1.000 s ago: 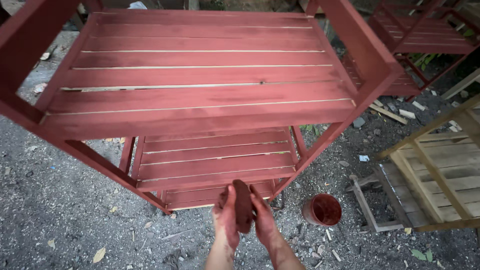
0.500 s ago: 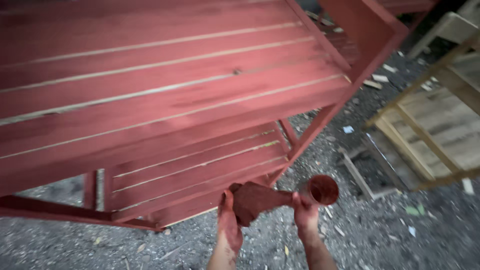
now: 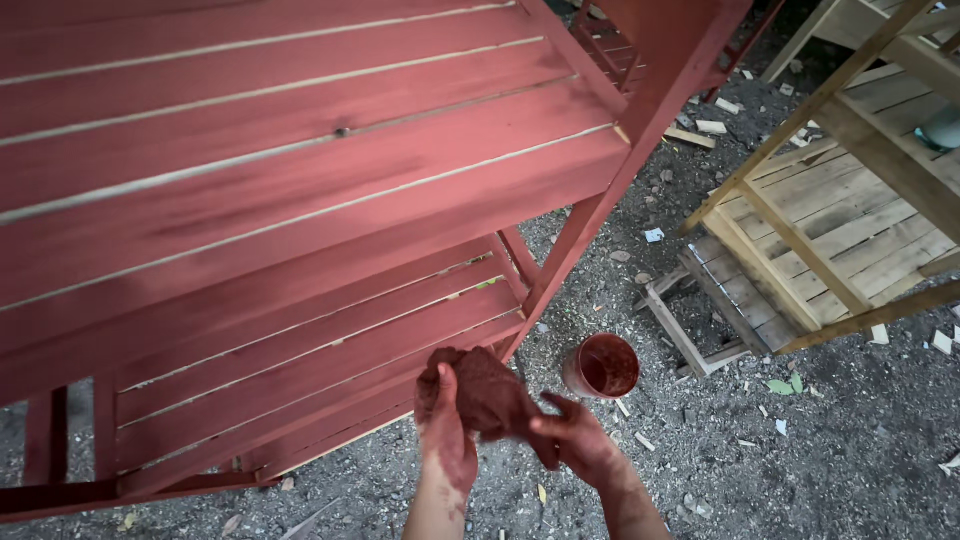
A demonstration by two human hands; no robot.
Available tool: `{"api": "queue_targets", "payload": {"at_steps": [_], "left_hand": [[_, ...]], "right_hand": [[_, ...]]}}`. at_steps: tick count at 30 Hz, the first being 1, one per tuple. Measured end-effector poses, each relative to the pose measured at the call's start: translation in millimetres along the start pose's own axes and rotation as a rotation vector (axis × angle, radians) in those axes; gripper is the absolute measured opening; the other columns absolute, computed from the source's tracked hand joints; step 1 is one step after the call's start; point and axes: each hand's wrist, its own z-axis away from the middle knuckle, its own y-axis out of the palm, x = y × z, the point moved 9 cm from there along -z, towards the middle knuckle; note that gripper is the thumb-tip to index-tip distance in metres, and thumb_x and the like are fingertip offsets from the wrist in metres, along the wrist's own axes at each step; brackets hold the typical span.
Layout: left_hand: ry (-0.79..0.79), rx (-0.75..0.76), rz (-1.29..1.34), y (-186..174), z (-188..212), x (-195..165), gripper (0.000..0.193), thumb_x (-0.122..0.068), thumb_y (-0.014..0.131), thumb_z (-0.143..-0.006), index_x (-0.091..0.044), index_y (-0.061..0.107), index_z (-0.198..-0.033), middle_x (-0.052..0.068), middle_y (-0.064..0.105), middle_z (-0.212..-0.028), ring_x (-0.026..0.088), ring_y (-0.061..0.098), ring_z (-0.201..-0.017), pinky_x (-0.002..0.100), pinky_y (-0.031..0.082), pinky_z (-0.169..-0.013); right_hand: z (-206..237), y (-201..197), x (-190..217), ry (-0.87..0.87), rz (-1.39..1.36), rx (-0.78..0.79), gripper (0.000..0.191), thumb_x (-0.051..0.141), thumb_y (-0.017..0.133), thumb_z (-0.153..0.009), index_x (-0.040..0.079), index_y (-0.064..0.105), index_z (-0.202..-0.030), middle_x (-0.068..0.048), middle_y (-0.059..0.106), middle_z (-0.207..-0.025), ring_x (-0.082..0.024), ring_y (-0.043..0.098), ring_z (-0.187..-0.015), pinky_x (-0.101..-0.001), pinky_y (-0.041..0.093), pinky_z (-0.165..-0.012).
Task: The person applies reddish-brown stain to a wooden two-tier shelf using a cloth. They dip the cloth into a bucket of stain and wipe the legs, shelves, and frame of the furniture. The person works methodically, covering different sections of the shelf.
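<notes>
**Paint-soaked rag held beside a red-stained slatted rack**

The ground is grey gravel (image 3: 820, 470) strewn with wood chips and small offcuts, seen from above. Filling the upper left of the view is a tall slatted wooden shelf rack stained brick red (image 3: 300, 200), its top shelf close to the camera and a lower shelf showing beneath it. One sloping red leg of the rack comes down to the gravel just above the hands.

Just below the front edge of the rack's lower shelf, both hands share a crumpled rag soaked dark red (image 3: 490, 395). The left hand (image 3: 448, 430), smeared with red stain up the wrist, has its fingers curled round the left side of the rag, thumb pressed up against it. The right hand (image 3: 575, 440), also stained red, pinches the rag's lower right end between thumb and fingers, the remaining fingers loosely bent. The rag is bunched between the two hands, off the ground and not touching the rack.

To the right of the rack's leg, near the right hand but apart from it, a small round cup coated in red stain (image 3: 602, 365) stands upright on the gravel. Further right of the rack stands an unpainted pale wooden slatted frame (image 3: 850, 230), well apart from the hands.
</notes>
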Motion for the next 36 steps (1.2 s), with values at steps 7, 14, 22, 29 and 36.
{"api": "queue_targets", "payload": {"at_steps": [7,14,22,29,36], "left_hand": [[0.156,-0.091,-0.248,-4.6,-43.3,3.4,0.039,-0.031,0.081,-0.085,-0.016,0.067,-0.117,0.000,0.073,-0.118,0.017,0.062,-0.118,0.043,0.041,-0.106],[0.204,-0.047,-0.309,-1.7,-87.8,60.4,0.027,-0.024,0.085,-0.086,-0.007,0.071,-0.101,0.008,0.074,-0.099,0.019,0.063,-0.088,0.035,0.049,-0.081],[0.059,-0.100,-0.186,-3.8,-135.4,109.2,0.015,-0.011,0.076,-0.087,-0.012,0.065,-0.096,-0.001,0.070,-0.092,0.010,0.062,-0.083,0.028,0.050,-0.079],[0.049,0.011,-0.077,-1.9,-141.8,122.8,0.010,-0.004,0.071,-0.086,-0.006,0.062,-0.090,0.003,0.070,-0.088,0.014,0.065,-0.080,0.031,0.053,-0.075],[0.090,-0.020,-0.123,0.5,-144.4,113.7,0.015,-0.004,0.074,-0.084,-0.006,0.063,-0.094,0.002,0.066,-0.087,0.014,0.061,-0.077,0.031,0.052,-0.071]], "right_hand": [[-34.5,-37.7,36.4,-0.379,-0.314,0.050,0.052,0.030,0.075,-0.078,-0.004,0.067,-0.117,-0.017,0.073,-0.111,-0.027,0.069,-0.106,-0.0358,0.057,-0.091],[-90.4,-6.6,36.0,-0.247,-0.005,-0.096,0.046,0.025,0.069,-0.092,0.009,0.065,-0.136,-0.011,0.076,-0.124,-0.025,0.070,-0.113,-0.0379,0.056,-0.097],[-115.3,29.0,87.5,-0.106,1.436,-0.423,0.062,0.036,0.044,-0.098,0.035,0.028,-0.158,-0.022,0.071,-0.116,-0.040,0.069,-0.108,-0.0506,0.054,-0.095],[-117.0,30.2,82.1,-0.065,1.491,-0.452,0.063,0.030,0.042,-0.098,0.029,0.022,-0.158,-0.023,0.070,-0.113,-0.042,0.071,-0.105,-0.0534,0.055,-0.089],[-116.6,22.7,74.6,0.000,1.436,-0.429,0.069,0.040,0.047,-0.096,0.036,0.016,-0.158,-0.021,0.071,-0.116,-0.040,0.070,-0.107,-0.0524,0.055,-0.090]]}}
